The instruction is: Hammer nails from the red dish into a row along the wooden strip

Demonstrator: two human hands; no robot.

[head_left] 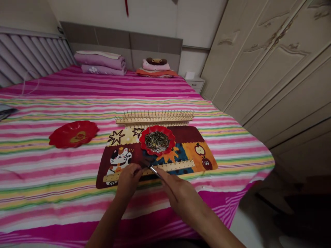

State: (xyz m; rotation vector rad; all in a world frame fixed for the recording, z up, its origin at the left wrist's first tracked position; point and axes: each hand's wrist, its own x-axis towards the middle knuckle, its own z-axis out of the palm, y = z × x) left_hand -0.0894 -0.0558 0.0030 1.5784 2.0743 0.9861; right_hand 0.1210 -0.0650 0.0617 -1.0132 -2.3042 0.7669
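Left hand [128, 179], right hand [181, 196] at the wooden strip [176, 167] — edge of printed mat [196, 155]

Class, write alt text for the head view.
The left hand rests on a wooden strip and the right hand holds a nail over it. A red dish of nails sits on a printed mat on a striped bed, near a studded wooden rack.

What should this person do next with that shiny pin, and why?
Probably press the pin into the near wooden strip. The right hand holds the pin with its tip close to that strip, while the left hand grips the strip. The far wooden strip already has a row of upright pins.
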